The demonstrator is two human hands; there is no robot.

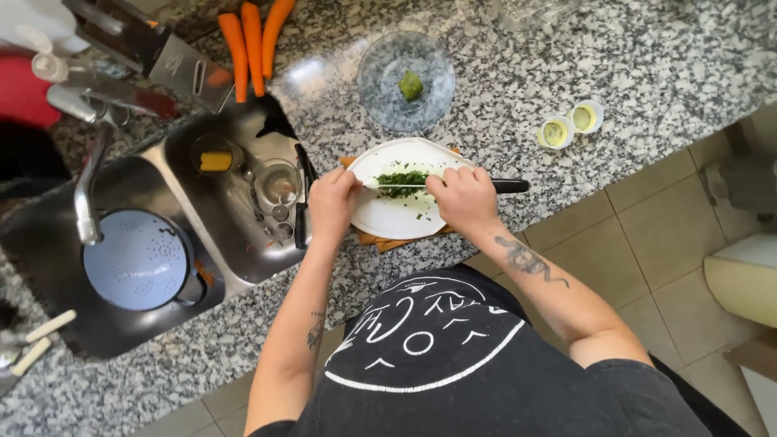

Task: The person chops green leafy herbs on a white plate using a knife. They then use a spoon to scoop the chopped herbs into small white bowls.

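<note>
A pile of chopped green herbs (401,180) lies on a white plate (396,218), which rests on a wooden board (380,240). My right hand (465,198) grips a knife (511,186) by its black handle, and the thin blade lies across the herbs. At the plate's left rim, my left hand (332,202) rests its fingers on the blade's tip end.
A glass bowl (405,81) holding one green piece stands behind the plate. Three carrots (251,40) lie at the back. Two small round yellowish cups (571,125) sit to the right. The steel sink (235,202) on the left holds a pale blue colander (137,259) and dishes, with a faucet (85,186) over it. The granite counter (647,73) ends at the front.
</note>
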